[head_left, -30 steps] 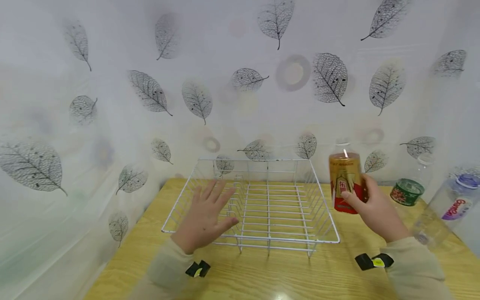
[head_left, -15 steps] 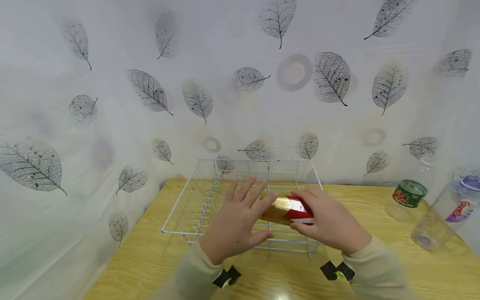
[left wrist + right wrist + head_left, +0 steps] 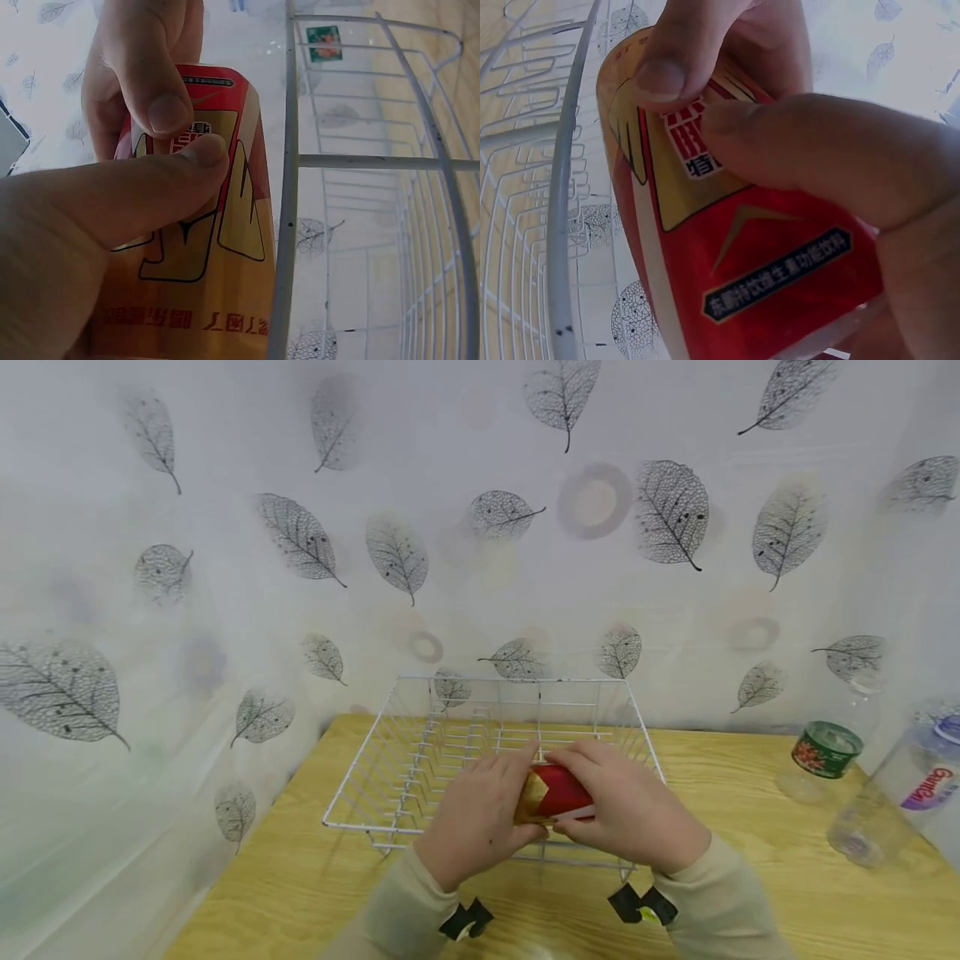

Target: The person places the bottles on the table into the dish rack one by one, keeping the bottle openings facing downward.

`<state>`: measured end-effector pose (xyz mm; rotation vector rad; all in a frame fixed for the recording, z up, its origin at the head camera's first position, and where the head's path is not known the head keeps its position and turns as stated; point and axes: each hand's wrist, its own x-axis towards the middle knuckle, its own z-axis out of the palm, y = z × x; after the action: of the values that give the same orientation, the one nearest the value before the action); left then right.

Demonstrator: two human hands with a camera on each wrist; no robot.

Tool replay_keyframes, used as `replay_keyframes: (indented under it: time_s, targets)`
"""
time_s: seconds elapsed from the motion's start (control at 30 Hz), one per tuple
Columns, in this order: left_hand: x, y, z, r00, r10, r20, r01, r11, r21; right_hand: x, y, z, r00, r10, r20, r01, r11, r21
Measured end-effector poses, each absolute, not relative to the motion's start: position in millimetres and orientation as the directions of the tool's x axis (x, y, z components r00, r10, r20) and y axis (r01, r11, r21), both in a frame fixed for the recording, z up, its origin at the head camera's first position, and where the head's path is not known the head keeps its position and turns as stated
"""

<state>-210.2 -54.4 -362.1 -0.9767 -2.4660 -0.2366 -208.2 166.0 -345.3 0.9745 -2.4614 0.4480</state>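
A plastic drink bottle (image 3: 557,795) with a red and gold label lies sideways between my two hands, above the front part of a white wire dish rack (image 3: 375,828). My left hand (image 3: 480,817) grips the gold, upper end, its thumb laid across the label (image 3: 187,300) in the left wrist view. The red bottom end is held by my right hand (image 3: 633,806). In the right wrist view that thumb presses on the label (image 3: 772,255), close to the left thumb. The bottle's cap is hidden behind the left hand.
To the right on the wooden table (image 3: 300,893) stand a clear bottle with a green label (image 3: 827,750) and a larger clear bottle with a purple cap (image 3: 870,831). A leaf-printed curtain (image 3: 465,602) hangs behind and at the left.
The right hand has carried the bottle leftward from beside the rack to above it, tipping it sideways. The left hand has moved right and now grips its other end.
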Motion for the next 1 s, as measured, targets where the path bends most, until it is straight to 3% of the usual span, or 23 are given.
replay_keyframes:
  time_s: [0.13, 0.27, 0.4, 0.57, 0.7, 0.87, 1.0]
  targets:
    - [-210.3, -55.4, -363.0, -0.646, 0.613, 0.455, 0.685, 0.729, -0.01, -205.7, 165.2, -345.9, -0.645, -0.557, 0.524, -0.717, 0.678, -0.162]
    - [-209.7, -57.8, -360.0, -0.658, 0.624, 0.422, 0.704, 0.709, 0.05, -201.5, 168.4, -343.1, -0.691, -0.523, 0.5, -0.703, 0.646, -0.297]
    - [-208.4, -61.3, -353.3, -0.669, 0.618, 0.414, 0.729, 0.655, 0.2, -199.1, 175.2, -337.0, -0.721, -0.474, 0.506, -0.692, 0.536, -0.484]
    - [-205.4, -64.9, -345.1, -0.675, 0.598, 0.433, 0.738, 0.534, 0.412, -198.4, 184.1, -329.7, -0.734, -0.383, 0.56, -0.679, 0.399, -0.617]
    - [-203.0, -63.5, -344.2, -0.679, 0.572, 0.46, 0.726, 0.432, 0.535, -198.1, 187.4, -326.9, -0.752, -0.376, 0.541, -0.634, 0.188, -0.75]
    - [-200.7, -52.8, -349.9, -0.667, 0.561, 0.491, 0.711, 0.283, 0.643, -199.1, 180.7, -331.2, -0.749, -0.408, 0.522, -0.58, 0.023, -0.814]
    - [-198.1, -44.5, -357.3, -0.662, 0.573, 0.484, 0.72, 0.304, 0.624, -197.5, 174.4, -335.5, -0.774, -0.383, 0.504, -0.552, 0.02, -0.833]
